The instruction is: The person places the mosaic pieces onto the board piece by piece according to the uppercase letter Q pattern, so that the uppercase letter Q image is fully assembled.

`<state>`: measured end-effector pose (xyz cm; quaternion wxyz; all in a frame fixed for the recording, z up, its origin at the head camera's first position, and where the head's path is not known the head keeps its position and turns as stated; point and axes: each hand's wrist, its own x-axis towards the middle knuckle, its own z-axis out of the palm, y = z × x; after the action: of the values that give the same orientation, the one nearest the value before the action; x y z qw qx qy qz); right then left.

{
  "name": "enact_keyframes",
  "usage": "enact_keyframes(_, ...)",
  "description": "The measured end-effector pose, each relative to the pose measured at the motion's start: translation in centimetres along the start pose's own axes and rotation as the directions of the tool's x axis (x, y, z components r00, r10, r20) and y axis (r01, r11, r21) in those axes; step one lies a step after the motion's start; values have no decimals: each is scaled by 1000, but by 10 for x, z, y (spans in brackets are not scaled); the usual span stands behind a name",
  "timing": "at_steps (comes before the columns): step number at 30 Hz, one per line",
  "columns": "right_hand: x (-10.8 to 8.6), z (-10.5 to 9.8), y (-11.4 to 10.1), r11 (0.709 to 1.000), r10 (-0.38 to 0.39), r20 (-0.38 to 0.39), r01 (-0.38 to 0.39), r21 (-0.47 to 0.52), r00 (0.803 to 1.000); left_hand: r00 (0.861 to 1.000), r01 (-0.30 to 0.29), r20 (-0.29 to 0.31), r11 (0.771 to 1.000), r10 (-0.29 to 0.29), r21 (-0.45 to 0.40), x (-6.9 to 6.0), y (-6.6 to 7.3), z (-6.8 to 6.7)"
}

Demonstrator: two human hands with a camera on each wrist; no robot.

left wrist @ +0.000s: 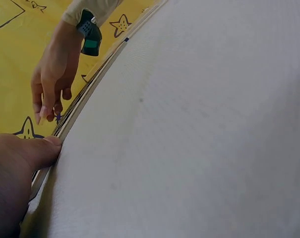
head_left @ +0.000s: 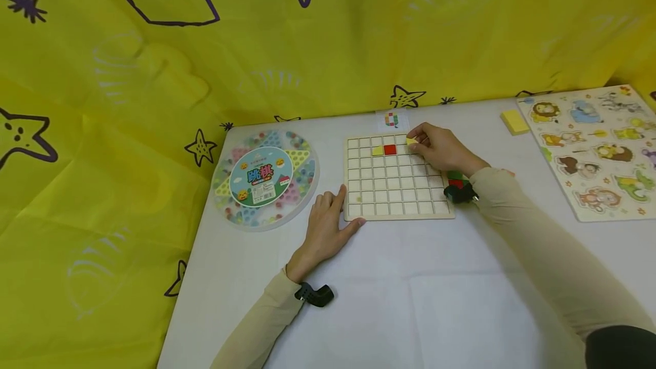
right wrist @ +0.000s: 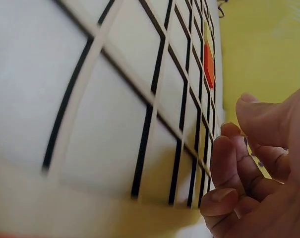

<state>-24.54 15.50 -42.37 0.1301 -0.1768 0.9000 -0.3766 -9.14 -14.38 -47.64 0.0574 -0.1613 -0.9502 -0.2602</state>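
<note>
A dark thing (head_left: 620, 347) is nearest, at right. My right hand (head_left: 439, 148) pinches a yellow tile (head_left: 411, 142) at the far right of the board (head_left: 393, 193); I judge I am placing it, so next needs careful aligning. My left hand (head_left: 326, 226), spread, touches the near left corner.

Left hand (head_left: 326, 229), right hand (head_left: 442, 148): both bare. Long sleeves (head_left: 538, 244), plain beige. Dark, curved camera (head_left: 316, 295) on left wrist; similar right-wrist unit (head_left: 460, 193) bears a green rectangle (left wrist: 91, 43).
</note>
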Motion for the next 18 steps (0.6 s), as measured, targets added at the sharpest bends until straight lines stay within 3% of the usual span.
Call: enact_keyframes(18,14,12,-4,998,-31,4,31,-57,1000,1000,1,-2,1000,-1,27,0,1,-1)
